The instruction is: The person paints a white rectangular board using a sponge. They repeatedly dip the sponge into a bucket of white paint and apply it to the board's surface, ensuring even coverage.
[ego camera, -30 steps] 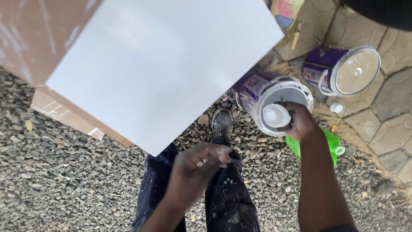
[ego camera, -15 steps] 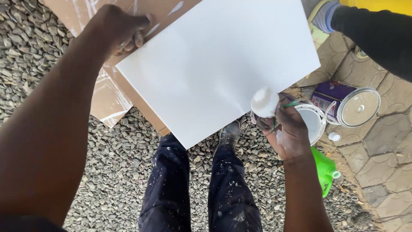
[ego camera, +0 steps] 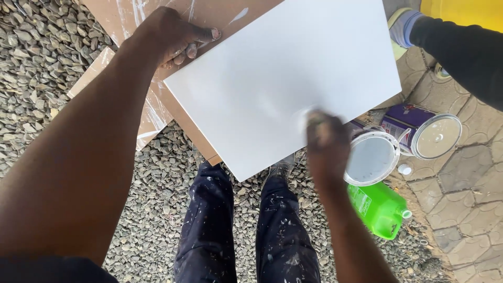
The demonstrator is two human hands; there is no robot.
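Right hand (ego camera: 326,142) now over white board (ego camera: 283,78)

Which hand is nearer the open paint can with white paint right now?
Right. The right hand is on the white board just left of the open paint can. The left hand grips the board's far upper-left edge, well away.
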